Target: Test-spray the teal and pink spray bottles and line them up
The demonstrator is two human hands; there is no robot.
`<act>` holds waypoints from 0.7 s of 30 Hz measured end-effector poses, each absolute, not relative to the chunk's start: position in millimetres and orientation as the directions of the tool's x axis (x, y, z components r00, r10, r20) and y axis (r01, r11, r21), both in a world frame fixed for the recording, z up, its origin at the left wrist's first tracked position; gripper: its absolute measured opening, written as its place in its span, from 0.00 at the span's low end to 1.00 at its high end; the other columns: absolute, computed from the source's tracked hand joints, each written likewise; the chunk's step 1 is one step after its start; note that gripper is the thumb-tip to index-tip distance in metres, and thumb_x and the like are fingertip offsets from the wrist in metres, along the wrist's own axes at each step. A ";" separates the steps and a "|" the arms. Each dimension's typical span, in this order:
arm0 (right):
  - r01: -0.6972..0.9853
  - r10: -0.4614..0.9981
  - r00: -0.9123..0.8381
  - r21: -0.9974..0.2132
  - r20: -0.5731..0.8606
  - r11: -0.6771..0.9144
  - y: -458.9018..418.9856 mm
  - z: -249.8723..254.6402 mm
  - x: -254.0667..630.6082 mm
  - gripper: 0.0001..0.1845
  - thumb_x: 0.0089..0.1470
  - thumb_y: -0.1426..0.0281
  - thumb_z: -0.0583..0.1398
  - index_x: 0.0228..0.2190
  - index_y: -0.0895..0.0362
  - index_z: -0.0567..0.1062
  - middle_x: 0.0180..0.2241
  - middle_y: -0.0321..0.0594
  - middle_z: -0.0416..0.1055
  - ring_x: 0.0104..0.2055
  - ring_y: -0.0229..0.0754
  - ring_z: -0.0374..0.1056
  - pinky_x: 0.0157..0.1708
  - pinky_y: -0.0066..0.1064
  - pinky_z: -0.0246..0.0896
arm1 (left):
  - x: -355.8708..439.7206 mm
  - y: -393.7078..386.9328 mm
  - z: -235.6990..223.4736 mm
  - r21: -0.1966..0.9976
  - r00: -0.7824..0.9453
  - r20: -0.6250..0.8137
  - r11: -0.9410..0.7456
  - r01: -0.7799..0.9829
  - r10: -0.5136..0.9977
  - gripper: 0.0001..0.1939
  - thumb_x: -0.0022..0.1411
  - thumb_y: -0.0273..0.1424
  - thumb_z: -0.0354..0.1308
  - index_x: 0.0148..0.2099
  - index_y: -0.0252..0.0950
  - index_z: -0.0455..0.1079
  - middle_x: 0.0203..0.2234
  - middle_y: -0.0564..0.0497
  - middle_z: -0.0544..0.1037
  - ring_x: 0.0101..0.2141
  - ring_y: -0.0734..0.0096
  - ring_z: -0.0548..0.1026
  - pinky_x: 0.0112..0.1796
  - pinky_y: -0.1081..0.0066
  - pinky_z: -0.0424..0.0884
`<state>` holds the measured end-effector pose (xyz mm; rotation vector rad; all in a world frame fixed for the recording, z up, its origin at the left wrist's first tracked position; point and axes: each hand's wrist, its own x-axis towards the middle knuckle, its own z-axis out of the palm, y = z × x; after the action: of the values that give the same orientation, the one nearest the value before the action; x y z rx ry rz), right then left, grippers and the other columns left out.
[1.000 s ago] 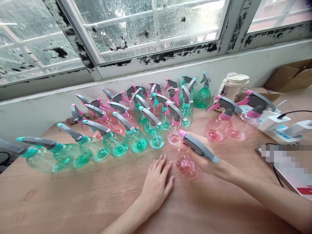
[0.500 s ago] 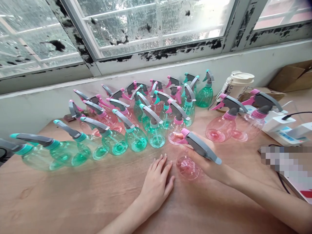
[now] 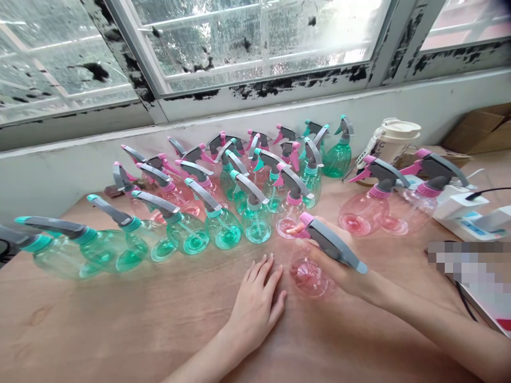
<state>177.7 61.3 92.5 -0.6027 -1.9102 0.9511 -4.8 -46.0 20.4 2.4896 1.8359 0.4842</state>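
My right hand (image 3: 342, 277) is wrapped round the neck of a pink spray bottle (image 3: 310, 281) with a grey and pink trigger head. The bottle stands on the wooden table, its upper body partly hidden by my fingers. One fingertip reaches out by the pink trigger. My left hand (image 3: 258, 295) lies flat on the table just left of that bottle, fingers a little apart, holding nothing. Beyond my hands stands another pink spray bottle (image 3: 286, 222), beside a clear green spray bottle (image 3: 257, 226) in the front row.
Several green and pink spray bottles spread leftward and back to the window wall. Two pink bottles, one of them a spray bottle (image 3: 361, 210), stand at the right. Behind them are a white cup (image 3: 393, 138), a power strip (image 3: 463, 218) and a cardboard box (image 3: 485, 127).
The view has shifted very slightly. Both hands and the spray bottles keep nearly the same places, and my right hand still grips the pink spray bottle.
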 end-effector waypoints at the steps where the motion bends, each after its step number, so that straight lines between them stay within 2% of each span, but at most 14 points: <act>1: 0.040 0.708 -0.489 -0.797 0.510 0.602 61.8 95.9 176.9 0.08 0.60 0.69 0.58 0.30 0.53 0.64 0.26 0.31 0.61 0.24 0.35 0.60 0.24 0.26 0.59 | -5.0 -45.9 20.2 0.188 0.264 0.242 -0.312 0.931 0.934 0.20 0.66 0.30 0.54 0.59 0.32 0.65 0.60 0.35 0.67 0.61 0.50 0.64 0.57 0.46 0.65; 3: 0.038 0.681 -0.487 -0.765 0.547 0.642 62.6 102.7 175.0 0.12 0.59 0.69 0.58 0.26 0.53 0.61 0.23 0.29 0.57 0.22 0.33 0.56 0.22 0.26 0.55 | -5.5 -45.7 19.4 0.185 0.267 0.248 -0.316 0.931 0.931 0.20 0.66 0.30 0.54 0.59 0.32 0.65 0.60 0.35 0.67 0.61 0.50 0.65 0.56 0.46 0.66; 8: 0.025 0.627 -0.480 -0.705 0.613 0.709 63.5 111.3 172.3 0.12 0.58 0.73 0.55 0.24 0.53 0.59 0.21 0.29 0.55 0.20 0.33 0.53 0.19 0.26 0.52 | -6.4 -45.4 18.3 0.179 0.272 0.259 -0.323 0.929 0.927 0.20 0.67 0.31 0.54 0.60 0.33 0.65 0.60 0.36 0.67 0.60 0.50 0.65 0.56 0.46 0.66; 16: 0.039 0.676 -0.487 -0.759 0.553 0.650 62.5 99.4 177.8 0.09 0.59 0.71 0.57 0.27 0.53 0.64 0.23 0.31 0.59 0.22 0.35 0.58 0.21 0.27 0.57 | -5.7 -45.5 19.2 0.171 0.271 0.254 -0.319 0.932 0.928 0.20 0.67 0.31 0.53 0.60 0.33 0.64 0.60 0.36 0.67 0.60 0.51 0.65 0.56 0.47 0.66; 21: 0.011 0.663 -0.468 -0.746 0.584 0.665 60.3 93.8 176.7 0.05 0.60 0.73 0.57 0.31 0.53 0.66 0.27 0.33 0.65 0.27 0.37 0.64 0.27 0.29 0.63 | -6.0 -45.7 18.0 0.178 0.266 0.267 -0.318 0.931 0.926 0.20 0.67 0.30 0.53 0.60 0.34 0.65 0.60 0.37 0.67 0.60 0.51 0.65 0.56 0.47 0.67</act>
<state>176.7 60.3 93.8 -0.5276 -1.9197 0.8527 -6.0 -45.7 18.0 2.5111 1.8426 0.5130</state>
